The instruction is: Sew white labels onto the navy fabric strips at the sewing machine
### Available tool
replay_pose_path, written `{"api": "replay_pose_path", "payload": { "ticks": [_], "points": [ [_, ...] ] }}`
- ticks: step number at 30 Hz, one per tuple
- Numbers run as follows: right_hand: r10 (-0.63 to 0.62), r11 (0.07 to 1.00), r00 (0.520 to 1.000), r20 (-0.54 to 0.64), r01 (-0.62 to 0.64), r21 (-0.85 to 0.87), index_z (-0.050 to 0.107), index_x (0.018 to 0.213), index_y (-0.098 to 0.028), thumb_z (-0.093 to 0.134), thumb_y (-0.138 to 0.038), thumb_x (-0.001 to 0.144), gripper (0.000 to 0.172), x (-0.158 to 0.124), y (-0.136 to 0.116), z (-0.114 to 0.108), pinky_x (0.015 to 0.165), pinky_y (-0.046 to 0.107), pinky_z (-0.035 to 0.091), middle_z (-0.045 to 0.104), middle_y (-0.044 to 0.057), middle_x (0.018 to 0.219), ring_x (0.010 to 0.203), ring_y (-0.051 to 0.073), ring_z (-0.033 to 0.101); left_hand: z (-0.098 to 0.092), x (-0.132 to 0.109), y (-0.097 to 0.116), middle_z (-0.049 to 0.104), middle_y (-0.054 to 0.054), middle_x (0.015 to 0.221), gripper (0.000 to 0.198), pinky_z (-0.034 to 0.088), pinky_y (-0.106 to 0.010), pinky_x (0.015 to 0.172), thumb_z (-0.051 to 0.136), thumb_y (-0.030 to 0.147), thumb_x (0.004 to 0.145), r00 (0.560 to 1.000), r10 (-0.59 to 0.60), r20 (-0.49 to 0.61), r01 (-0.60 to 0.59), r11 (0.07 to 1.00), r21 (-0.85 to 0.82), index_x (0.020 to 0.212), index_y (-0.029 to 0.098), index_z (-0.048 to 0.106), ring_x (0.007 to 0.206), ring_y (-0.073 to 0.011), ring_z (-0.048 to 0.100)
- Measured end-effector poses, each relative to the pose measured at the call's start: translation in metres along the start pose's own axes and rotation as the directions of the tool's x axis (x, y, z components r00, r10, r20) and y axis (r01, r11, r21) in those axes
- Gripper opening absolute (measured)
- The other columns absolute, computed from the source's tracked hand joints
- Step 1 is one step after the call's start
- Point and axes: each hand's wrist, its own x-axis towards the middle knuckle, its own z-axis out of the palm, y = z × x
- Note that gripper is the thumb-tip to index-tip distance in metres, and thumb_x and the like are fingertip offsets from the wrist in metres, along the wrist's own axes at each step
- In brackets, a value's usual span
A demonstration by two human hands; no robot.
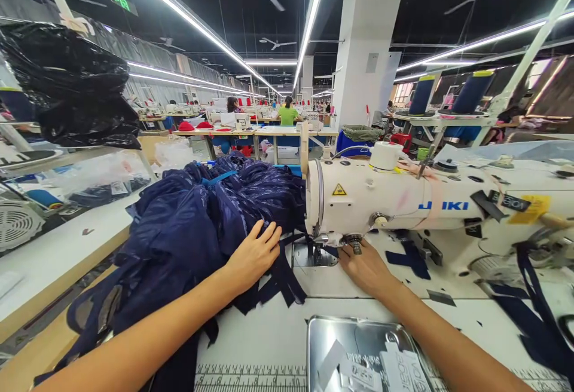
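Beside the head of the sewing machine (390,195), on its left, a large navy fabric bundle (179,224) is lying heaped at the left part of the counter (255,338), with what is holding up its far side being hidden by the cloth itself. The left hand (260,253) is being rested palm down on the right flank of the bundle, its fingers stretched out and no firm grip being shown. The right hand (365,266) is being kept from full view by the machine, its fingertips being hidden beside the needle plate (302,254), so whether anything is being grasped there cannot be told. Judging by the folds and the sheen, a soft, limp and rather slippery material is being dealt with, each layer probably light and hard to break, though a fair weight is likely being made up by the whole heap. For one layer, a hold is best being taken at a loose edge near the left hand; for the whole, both arms underneath are being called for, since the blue tie (219,178) across the top is not being shown clearly enough to be trusted as a handle. The long axis is being set diagonally, from the near left corner towards the far right by the machine head, while loose navy strips (287,275) are being pointed towards the near right, below the needle plate
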Motion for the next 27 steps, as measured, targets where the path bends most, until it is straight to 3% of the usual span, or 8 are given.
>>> {"api": "replay_pose_path", "payload": {
  "ticks": [4,6,9,12,15,18,25,27],
  "points": [
    [-0.080,0.950,0.994,-0.079,0.100,0.297,0.059,0.067,-0.012,0.039,-0.003,0.080,0.025,0.000,-0.014,-0.020,0.063,0.031,0.041,0.060,0.008,0.069,0.064,0.017,0.054,-0.006,-0.017,-0.008,0.060,-0.007,0.085,0.024,0.034,-0.038,0.090,0.034,0.005,0.082,0.984,0.128,-0.126,-0.139,0.987,-0.083,0.082,0.014,0.057,0.085,-0.0181,0.052],
    [-0.046,0.808,0.996,-0.070,0.079,0.584,0.061,0.082,-0.012,0.036,-0.010,0.085,0.025,0.007,-0.029,-0.031,0.066,0.029,0.043,0.062,0.008,0.078,0.070,0.016,0.056,-0.014,-0.021,-0.009,0.059,-0.004,0.075,0.026,0.040,-0.034,0.079,0.032,0.003,0.081,0.989,0.107,-0.106,-0.124,0.979,-0.161,0.078,0.015,0.055,0.073,-0.0162,0.051],
    [0.105,0.452,0.985,0.136,-0.169,0.876,0.050,0.112,-0.012,0.035,-0.021,0.088,0.029,0.031,-0.057,-0.041,0.078,0.026,0.043,0.060,0.009,0.103,0.091,0.015,0.056,-0.024,-0.023,0.006,0.055,-0.003,0.067,0.027,0.041,-0.030,0.064,0.031,-0.003,0.072,0.999,-0.008,-0.044,-0.006,0.953,-0.303,0.072,0.015,0.051,0.063,-0.0160,0.048],
    [0.266,0.261,0.865,0.426,-0.490,0.832,0.048,0.114,-0.007,0.031,-0.026,0.090,0.036,0.069,-0.075,-0.040,0.088,0.030,0.038,0.053,0.015,0.117,0.107,0.020,0.049,-0.026,-0.025,0.038,0.055,-0.003,0.069,0.029,0.040,-0.026,0.060,0.031,-0.005,0.065,0.992,-0.126,-0.030,0.091,0.840,-0.536,0.076,0.016,0.048,0.062,-0.0147,0.049],
    [0.311,0.218,0.766,0.562,-0.633,0.743,0.055,0.103,-0.006,0.029,-0.032,0.090,0.039,0.104,-0.078,-0.034,0.082,0.033,0.040,0.060,0.017,0.103,0.099,0.024,0.054,-0.018,-0.028,0.062,0.055,-0.003,0.070,0.030,0.040,-0.025,0.061,0.029,-0.004,0.066,0.990,-0.138,-0.042,0.075,0.741,-0.668,0.076,0.017,0.047,0.064,-0.0145,0.050],
    [0.343,0.224,0.720,0.604,-0.687,0.691,0.058,0.096,-0.006,0.030,-0.036,0.090,0.041,0.119,-0.074,-0.029,0.077,0.034,0.041,0.062,0.018,0.096,0.093,0.025,0.056,-0.004,-0.021,0.064,0.056,-0.003,0.069,0.030,0.040,-0.028,0.065,0.028,-0.003,0.069,0.989,-0.118,-0.086,0.034,0.758,-0.652,0.075,0.017,0.049,0.065,-0.0154,0.051],
    [0.257,0.213,0.863,0.435,-0.490,0.845,0.046,0.119,-0.014,0.046,-0.027,0.082,0.039,0.065,-0.054,-0.044,0.084,0.029,0.041,0.055,0.010,0.115,0.099,0.018,0.054,0.012,-0.005,0.042,0.056,-0.004,0.071,0.029,0.036,-0.031,0.071,0.026,0.001,0.080,0.943,-0.050,-0.328,-0.149,0.820,-0.553,0.083,0.014,0.051,0.067,-0.0146,0.050],
    [0.293,0.201,0.865,0.407,-0.471,0.859,0.052,0.112,-0.016,0.047,-0.025,0.081,0.033,0.038,-0.042,-0.050,0.078,0.028,0.043,0.059,0.008,0.108,0.091,0.017,0.057,0.007,-0.009,0.041,0.057,-0.004,0.074,0.031,0.034,-0.034,0.079,0.025,0.001,0.080,0.942,-0.006,-0.336,-0.180,0.833,-0.523,0.081,0.015,0.053,0.071,-0.0144,0.050]
  ]
}}
